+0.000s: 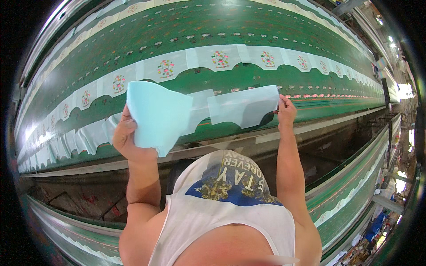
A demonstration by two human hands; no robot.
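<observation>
My left hand (128,138) is closed around a stack of pale blue cut fabric pieces (159,113), with the thumb on the near side and the stack curling upward. Between the fingertips of my right hand (287,111) is the upper right corner of a single pale blue fabric piece (244,106). That piece stretches leftward over the green printing table (248,77), its lower edge curved. Its left end overlaps another plain piece (200,108) lying on the table, which the stack partly hides.
Farther across the table runs a row of pale pieces with colourful printed motifs (220,60). Plain pieces (80,139), some rumpled, line the near edge at left. A rail (350,117) borders the table in front of me. Another green table (350,195) stands behind at right.
</observation>
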